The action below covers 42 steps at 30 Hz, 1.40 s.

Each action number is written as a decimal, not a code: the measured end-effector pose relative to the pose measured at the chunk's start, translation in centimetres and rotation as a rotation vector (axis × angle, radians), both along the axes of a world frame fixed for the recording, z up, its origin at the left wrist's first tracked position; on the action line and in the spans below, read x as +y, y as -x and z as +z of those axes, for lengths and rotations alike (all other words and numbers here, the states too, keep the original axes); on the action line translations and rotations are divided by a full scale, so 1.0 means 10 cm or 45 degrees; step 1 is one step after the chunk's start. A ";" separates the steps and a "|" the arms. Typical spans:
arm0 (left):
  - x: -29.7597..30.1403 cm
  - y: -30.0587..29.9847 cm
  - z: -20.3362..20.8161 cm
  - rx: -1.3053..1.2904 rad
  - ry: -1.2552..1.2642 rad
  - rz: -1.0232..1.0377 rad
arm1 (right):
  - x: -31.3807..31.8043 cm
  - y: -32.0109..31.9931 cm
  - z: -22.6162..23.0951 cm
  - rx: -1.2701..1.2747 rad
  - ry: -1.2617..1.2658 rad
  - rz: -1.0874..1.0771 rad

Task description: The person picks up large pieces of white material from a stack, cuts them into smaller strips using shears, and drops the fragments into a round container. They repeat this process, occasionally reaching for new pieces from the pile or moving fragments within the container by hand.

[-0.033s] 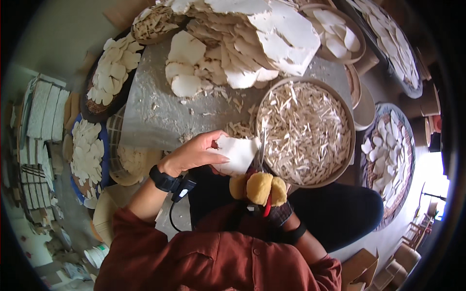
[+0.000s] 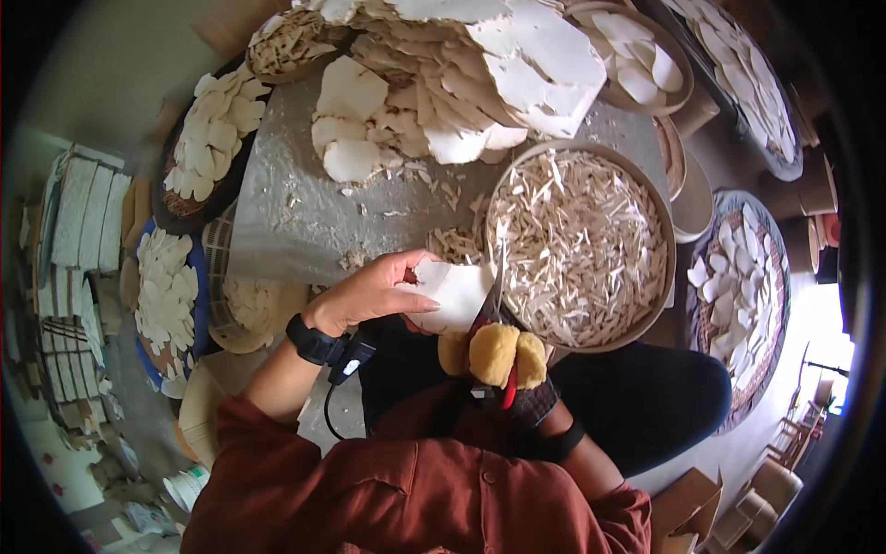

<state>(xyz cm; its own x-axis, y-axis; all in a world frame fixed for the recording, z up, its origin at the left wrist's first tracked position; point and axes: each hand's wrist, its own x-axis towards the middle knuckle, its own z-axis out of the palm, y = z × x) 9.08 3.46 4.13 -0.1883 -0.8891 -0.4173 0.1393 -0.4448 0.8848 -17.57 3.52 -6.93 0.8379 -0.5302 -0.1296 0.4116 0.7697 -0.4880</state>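
My left hand [image 2: 374,295] pinches a thin white slab piece [image 2: 452,294] with a rough brownish left edge, thumb on top and fingers beneath. Against the piece's right edge stand the blades of a pair of scissors [image 2: 499,284] with red handles, pointing away from me. My right hand [image 2: 531,404], in a dark glove, is closed round the scissors' handles. Thick yellow padding [image 2: 494,355] covers its fingers or the handles; I cannot tell which. Just right of the blades stands a round tray [image 2: 666,277] filled with narrow white strips [image 2: 577,245].
A grey metal tabletop [image 2: 305,198] with scattered crumbs lies ahead. At its far side rises a heap of large white slabs [image 2: 544,60]. Trays of white pieces stand on the left [image 2: 166,286] and right [image 2: 738,295]. An open cardboard box [image 2: 688,508] sits at lower right.
The scissors' blades have shifted slightly at the slab piece's right edge and tilt differently. Both hands stay in nearly the same place.
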 end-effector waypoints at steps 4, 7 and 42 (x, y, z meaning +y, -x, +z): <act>0.05 0.22 -0.17 -0.104 0.195 0.451 | 0.02 0.07 -0.24 0.009 0.251 -0.112; -0.03 0.53 -0.32 -0.075 0.208 0.919 | 0.08 0.10 -0.53 -0.045 -0.298 -0.253; 0.03 0.89 -0.27 -0.044 0.196 0.523 | 0.15 0.14 -0.09 0.769 1.035 -0.358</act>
<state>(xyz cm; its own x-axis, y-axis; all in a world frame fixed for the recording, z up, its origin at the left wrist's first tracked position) 0.18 3.72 1.46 0.2058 -0.9394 -0.2742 0.2466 -0.2214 0.9435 -18.95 4.99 -7.85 0.5858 -0.8104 -0.0026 0.0411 0.0329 -0.9986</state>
